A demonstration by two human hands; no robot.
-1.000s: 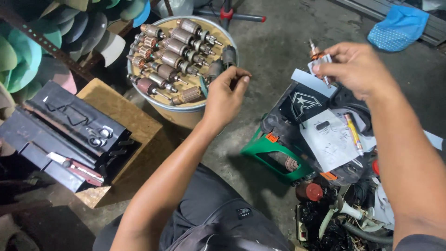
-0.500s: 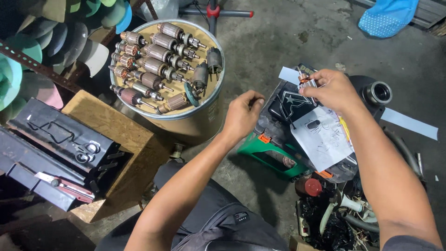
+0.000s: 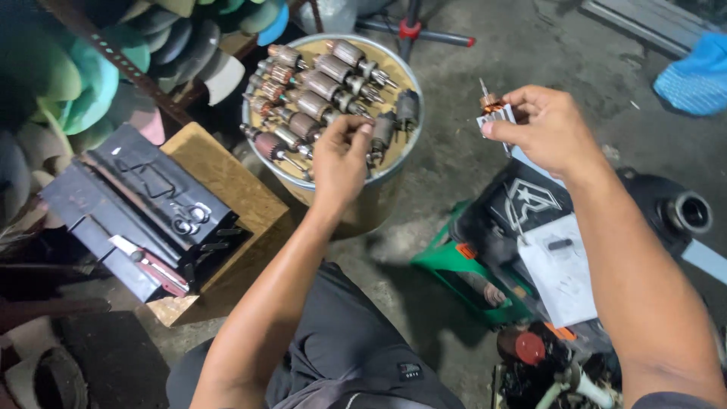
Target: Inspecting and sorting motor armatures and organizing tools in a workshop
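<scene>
My right hand (image 3: 547, 129) holds a small motor armature (image 3: 494, 110) with copper windings and a thin shaft, up over the concrete floor. My left hand (image 3: 341, 155) reaches over the round metal drum (image 3: 379, 201), its fingertips pinched at one of the several motor armatures (image 3: 318, 102) that lie side by side on the drum's top. Whether the fingers have hold of one I cannot tell.
A black metal toolbox (image 3: 144, 208) sits open on a wooden board (image 3: 227, 182) at left. Coloured fan blades (image 3: 91, 76) hang top left. At right lie a black-and-green bag (image 3: 485, 250), a white sheet (image 3: 564, 276) and motor parts (image 3: 674, 212). A blue cloth (image 3: 697, 76) lies far right.
My left hand has moved forward from beside the drum to over the armatures on it. My right hand has kept the small armature and lifted it a little away from the bag.
</scene>
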